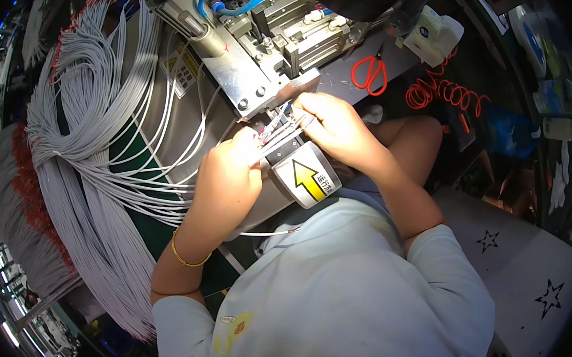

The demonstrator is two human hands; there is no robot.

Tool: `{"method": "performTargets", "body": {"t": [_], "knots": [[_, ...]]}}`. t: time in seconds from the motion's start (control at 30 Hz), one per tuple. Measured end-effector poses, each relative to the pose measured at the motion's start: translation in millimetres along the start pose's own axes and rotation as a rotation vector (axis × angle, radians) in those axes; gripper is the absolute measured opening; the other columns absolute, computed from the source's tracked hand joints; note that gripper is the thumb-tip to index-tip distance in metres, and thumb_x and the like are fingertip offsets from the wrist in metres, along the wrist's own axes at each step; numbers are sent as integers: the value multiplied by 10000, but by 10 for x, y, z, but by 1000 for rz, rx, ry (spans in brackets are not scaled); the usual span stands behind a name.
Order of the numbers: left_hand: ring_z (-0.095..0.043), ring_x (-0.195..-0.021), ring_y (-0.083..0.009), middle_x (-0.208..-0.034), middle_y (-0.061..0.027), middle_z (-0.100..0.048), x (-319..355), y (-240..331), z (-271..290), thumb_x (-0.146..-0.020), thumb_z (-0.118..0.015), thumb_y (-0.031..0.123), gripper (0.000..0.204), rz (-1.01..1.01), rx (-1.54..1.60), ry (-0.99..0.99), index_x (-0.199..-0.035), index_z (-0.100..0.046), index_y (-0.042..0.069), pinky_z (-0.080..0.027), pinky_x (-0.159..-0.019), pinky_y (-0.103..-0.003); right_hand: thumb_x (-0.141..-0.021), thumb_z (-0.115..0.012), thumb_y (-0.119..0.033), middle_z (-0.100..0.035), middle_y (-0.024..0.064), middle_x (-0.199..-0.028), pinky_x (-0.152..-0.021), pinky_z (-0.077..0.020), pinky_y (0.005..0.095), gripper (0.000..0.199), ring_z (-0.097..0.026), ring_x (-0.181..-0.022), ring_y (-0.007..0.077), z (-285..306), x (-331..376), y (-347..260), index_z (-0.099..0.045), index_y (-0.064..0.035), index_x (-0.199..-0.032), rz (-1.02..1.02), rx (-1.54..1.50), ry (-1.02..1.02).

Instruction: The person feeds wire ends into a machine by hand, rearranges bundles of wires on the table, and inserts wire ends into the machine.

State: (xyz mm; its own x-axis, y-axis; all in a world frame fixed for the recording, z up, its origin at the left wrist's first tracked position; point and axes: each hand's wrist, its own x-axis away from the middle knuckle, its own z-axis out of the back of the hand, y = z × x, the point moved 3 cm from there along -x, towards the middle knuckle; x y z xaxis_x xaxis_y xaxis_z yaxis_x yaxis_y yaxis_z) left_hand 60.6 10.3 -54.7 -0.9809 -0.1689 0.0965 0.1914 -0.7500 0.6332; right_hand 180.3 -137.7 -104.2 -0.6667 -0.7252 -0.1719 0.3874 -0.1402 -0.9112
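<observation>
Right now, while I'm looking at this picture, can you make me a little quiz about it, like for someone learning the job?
1. Pick one: which yellow shape is on the white cylinder?
A) heart
B) arrow
C) moon

2. True or false: the red-handled scissors lie on the person's right side.

3. Fill the gap: the left hand and the right hand are both holding thin ____.

Key:
1: B, an arrow.
2: True.
3: wires.
</observation>
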Motion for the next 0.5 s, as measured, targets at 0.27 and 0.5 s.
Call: {"method": "performTargets", "body": {"t": [0.27, 0.5], "knots": [[-550, -608, -247, -691, -139, -569, -73, -115, 130, -795, -661, 85, 151, 149, 247, -55, -825, -570, -31, -443, -570, -353, -851, -618, -100, -544, 80, -713, -643, -414, 269, 133, -500, -646, 155, 29, -3, 55, -558, 2, -790, -98, -101, -90], [-426, -579, -83, -606, -57, -515, -22, 58, 202, -818, -683, 108, 179, 253, 434, -160, -763, -595, -38, -393, -553, -264, -823, -679, -92, -584, 79, -823, -686, -441, 250, 97, -568, -738, 126, -1, 18, -386, -626, -16, -852, 364, 148, 112]]}}
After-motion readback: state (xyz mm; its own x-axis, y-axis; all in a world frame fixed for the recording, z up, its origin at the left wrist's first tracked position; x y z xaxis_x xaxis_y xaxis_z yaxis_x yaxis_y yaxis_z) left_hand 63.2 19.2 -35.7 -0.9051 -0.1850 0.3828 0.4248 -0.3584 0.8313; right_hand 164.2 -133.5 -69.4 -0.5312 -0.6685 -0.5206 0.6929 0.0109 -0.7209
